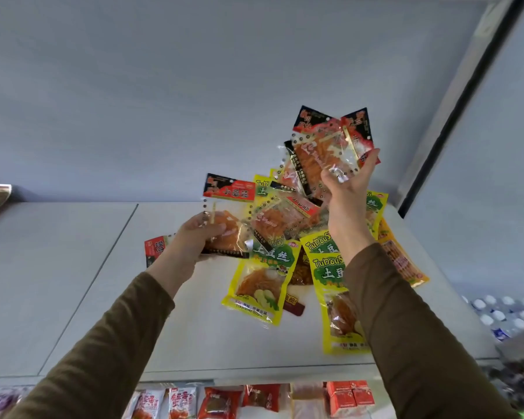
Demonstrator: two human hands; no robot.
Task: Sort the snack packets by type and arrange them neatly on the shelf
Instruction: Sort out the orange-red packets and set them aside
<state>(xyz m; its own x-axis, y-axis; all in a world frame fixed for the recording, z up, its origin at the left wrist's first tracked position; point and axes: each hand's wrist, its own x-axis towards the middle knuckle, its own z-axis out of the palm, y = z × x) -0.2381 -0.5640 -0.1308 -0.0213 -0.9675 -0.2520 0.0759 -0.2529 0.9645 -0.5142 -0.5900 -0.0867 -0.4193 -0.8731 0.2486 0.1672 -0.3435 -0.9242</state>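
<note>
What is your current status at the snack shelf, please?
Right hand holds a fan of red-and-black packets, raised. Left hand grips one more. Yellow packets still heaped unsorted on shelf.

Back wall (194, 86): plain pale grey panel behind everything.
Dark post (454, 116): slanted upright at the right.
Water bottles (502, 313): white-capped, packed together, lower right.
Lower tier goods (254, 400): red and white packs in a row.
</note>
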